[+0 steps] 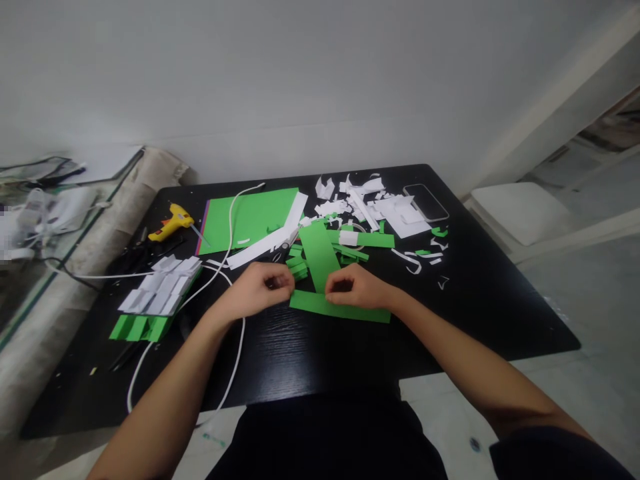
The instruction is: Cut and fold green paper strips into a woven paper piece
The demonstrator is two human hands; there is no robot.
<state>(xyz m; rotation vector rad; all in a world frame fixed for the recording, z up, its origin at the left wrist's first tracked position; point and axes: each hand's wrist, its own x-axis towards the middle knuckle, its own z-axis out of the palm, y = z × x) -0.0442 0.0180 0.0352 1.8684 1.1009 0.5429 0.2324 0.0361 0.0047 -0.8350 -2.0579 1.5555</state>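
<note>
A long green paper strip (pixel 357 313) lies crosswise near the middle of the black table. My left hand (pixel 263 285) pinches its left end between thumb and fingertips. Further along, my right hand (pixel 357 288) closes its thumb and fingers on the strip's upper edge. Behind the strip, a wider green paper piece (pixel 319 252) slants away from me, its near end meeting the strip between my hands. Small folded green pieces (pixel 298 268) sit just beyond my left fingertips. Whether the strip and the wider piece are joined cannot be made out.
On the left are a yellow glue gun (pixel 173 222), a folded green-and-white paper piece (pixel 155 297) and a looping white cable (pixel 235 360). Green sheets (pixel 250 217) lie at the back, white paper scraps (pixel 360 200) and a clear rounded case (pixel 427 203) at back right. The black table (pixel 480 300) meets the wall.
</note>
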